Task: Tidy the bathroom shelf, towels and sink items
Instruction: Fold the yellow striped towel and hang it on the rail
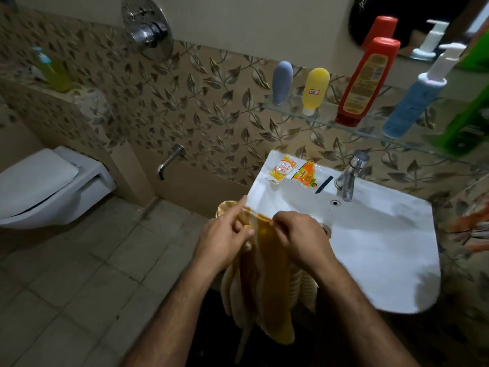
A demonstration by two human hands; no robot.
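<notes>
A yellow and cream striped towel [267,282] hangs down in front of the white sink [383,247], at its left front corner. My left hand [225,239] pinches the towel's top edge, its index finger stretched toward the sink rim. Just to the right, my right hand [299,237] grips the same top edge. On the sink's back ledge lie two orange sachets [281,168] [305,174] and a dark blue strip [324,184]. A glass shelf [325,120] above holds a grey tube [281,83], a yellow bottle [315,90], a red bottle [367,82] and a blue pump bottle [415,104].
A chrome tap [350,176] stands at the back of the sink. A white toilet [47,186] hangs on the wall at the left, a wall spout [169,160] between it and the sink. A yellow bottle [51,71] stands on the left ledge. A green object [465,123] sits at the right edge.
</notes>
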